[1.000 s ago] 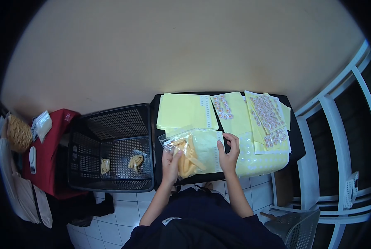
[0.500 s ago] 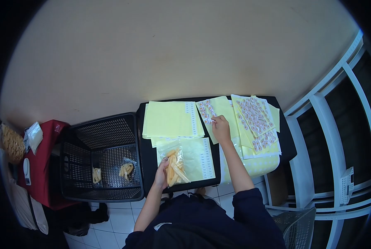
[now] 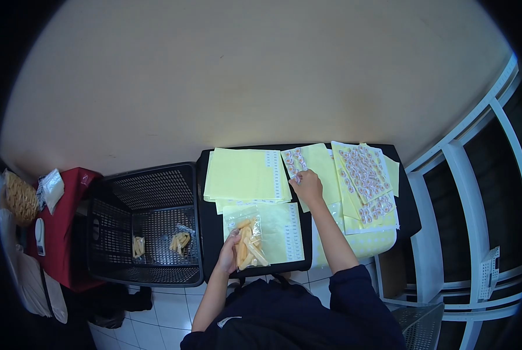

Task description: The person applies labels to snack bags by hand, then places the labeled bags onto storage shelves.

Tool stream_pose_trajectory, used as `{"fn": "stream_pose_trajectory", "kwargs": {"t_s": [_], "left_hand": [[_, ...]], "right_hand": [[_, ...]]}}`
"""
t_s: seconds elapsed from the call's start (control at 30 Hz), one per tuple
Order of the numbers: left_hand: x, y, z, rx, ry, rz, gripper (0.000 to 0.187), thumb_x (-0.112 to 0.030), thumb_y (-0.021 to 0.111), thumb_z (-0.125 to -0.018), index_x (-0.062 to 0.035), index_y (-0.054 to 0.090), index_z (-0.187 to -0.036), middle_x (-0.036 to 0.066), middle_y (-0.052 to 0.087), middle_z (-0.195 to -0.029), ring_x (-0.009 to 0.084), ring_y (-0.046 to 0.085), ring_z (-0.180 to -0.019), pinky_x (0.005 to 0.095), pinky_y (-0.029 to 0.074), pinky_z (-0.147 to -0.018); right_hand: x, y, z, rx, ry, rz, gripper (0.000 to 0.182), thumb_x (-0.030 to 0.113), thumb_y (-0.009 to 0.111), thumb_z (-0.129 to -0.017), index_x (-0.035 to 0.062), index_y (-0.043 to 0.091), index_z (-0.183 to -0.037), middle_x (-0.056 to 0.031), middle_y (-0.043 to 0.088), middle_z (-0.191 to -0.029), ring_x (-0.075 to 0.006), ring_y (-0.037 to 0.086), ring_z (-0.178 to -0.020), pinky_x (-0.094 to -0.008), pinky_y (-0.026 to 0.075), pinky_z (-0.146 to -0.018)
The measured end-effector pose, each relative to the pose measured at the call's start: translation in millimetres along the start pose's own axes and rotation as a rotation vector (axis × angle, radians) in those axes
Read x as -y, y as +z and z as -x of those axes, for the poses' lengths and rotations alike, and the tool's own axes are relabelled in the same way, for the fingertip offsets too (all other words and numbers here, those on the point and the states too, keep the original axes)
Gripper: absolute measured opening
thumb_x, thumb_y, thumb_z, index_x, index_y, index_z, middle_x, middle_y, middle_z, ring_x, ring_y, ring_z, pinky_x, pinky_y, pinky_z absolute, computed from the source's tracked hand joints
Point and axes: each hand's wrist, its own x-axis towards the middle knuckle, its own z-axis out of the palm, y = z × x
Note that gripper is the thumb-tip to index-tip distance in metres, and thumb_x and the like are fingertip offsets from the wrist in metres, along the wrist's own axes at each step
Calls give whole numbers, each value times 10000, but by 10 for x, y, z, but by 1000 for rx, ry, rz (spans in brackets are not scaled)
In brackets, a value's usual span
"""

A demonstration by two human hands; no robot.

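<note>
My left hand (image 3: 230, 252) is closed on the side of a clear plastic bag (image 3: 249, 242) of pale yellow stick-shaped snacks. Beneath the bag lies a yellow backing sheet (image 3: 278, 227) with a column of small printed labels along its right side. My right hand (image 3: 307, 186) pinches at the lower end of a strip of round stickers (image 3: 295, 160) on another yellow sheet. A small white-edged sticker shows at its fingertips, partly hidden by them.
A stack of yellow sheets (image 3: 240, 175) lies at the back left of the black-covered table, and sheets full of round stickers (image 3: 363, 175) at the right. To the left, a black crate (image 3: 144, 271) holds two snack bags. White shelving (image 3: 421, 227) stands at right.
The whole view has shifted slightly, so the table appears a little lower. My right hand has turned a little at the sticker strip, its fingers bent more downward. My left hand keeps its hold.
</note>
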Motion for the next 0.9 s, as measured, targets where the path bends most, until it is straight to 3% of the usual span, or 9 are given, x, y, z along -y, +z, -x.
{"fn": "stream_pose_trajectory", "kwargs": {"t_s": [0.4,0.6,0.67,0.77,0.9], "left_hand": [[-38,32,1,30,-37,44,486,-160,371,-841,-13,243,-1286,149,410,-1231,241,461,-1104,353,396,-931],[-87,80,12,46,-45,40,493,-154,362,-846,-6,218,-1294,157,400,-1237,241,461,-1106,355,404,-925],[-74,55,4,47,-46,35,491,-153,360,-848,-5,215,-1293,159,397,-1237,240,460,-1107,356,404,-924],[-28,-3,-20,63,-40,43,463,-198,380,-866,-30,247,-1276,136,427,-1198,234,469,-1086,353,397,-922],[-1,-39,-41,51,-36,22,470,-197,377,-865,-24,240,-1280,141,421,-1210,235,471,-1088,356,402,-920]], "right_hand": [[-123,27,-60,59,-102,69,185,75,601,-706,108,665,-876,-140,555,-850,-299,574,-787,-382,476,-697],[-68,-27,-116,109,-103,92,70,64,612,-696,71,639,-760,-112,551,-864,-284,572,-817,-373,482,-686],[-78,-12,-122,33,-262,60,25,58,610,-690,39,608,-707,-94,560,-832,-276,574,-814,-367,481,-677],[-106,-13,-153,54,-328,49,47,53,602,-676,11,586,-690,-104,583,-780,-291,580,-782,-369,480,-666],[-123,18,-154,68,-251,-12,30,30,590,-678,2,584,-689,-133,595,-736,-318,585,-722,-388,478,-641]]}}
